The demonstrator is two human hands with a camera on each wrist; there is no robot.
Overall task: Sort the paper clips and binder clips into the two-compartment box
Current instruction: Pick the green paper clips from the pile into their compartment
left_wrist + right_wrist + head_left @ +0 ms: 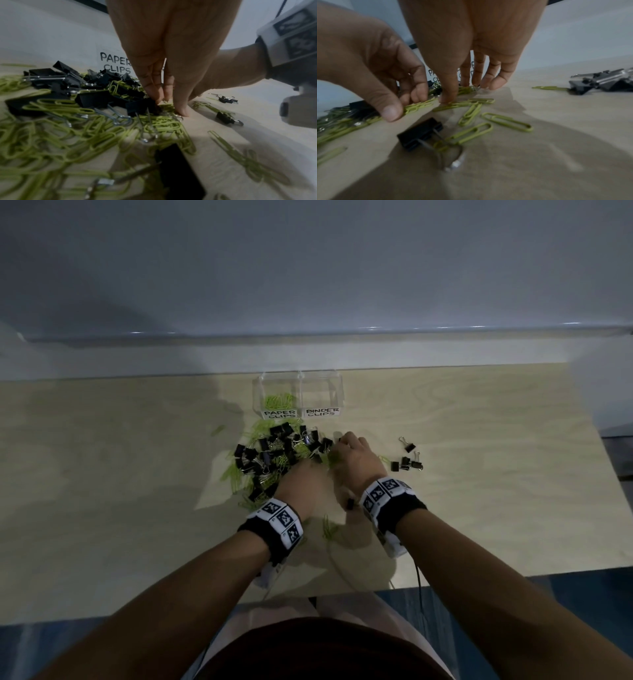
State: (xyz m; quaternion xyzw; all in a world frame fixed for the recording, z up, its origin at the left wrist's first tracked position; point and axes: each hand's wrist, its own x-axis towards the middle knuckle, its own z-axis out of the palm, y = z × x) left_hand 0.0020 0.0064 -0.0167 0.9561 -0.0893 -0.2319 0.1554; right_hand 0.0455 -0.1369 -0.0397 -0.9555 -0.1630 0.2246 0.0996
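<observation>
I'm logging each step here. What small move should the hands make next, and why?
Probably lift the left hand with its pinched green paper clips to the box's PAPER CLIPS compartment, which already holds green clips; the mixed pile remains unsorted.

A pale wooden desk [479,491] fills the middle of the frame. At its far edge, centre, stands a clear box [297,392]. Just below it lies a heap [270,460] of green paper clips and black binder clips, and right of centre four binder clips [409,462] lie apart.
</observation>
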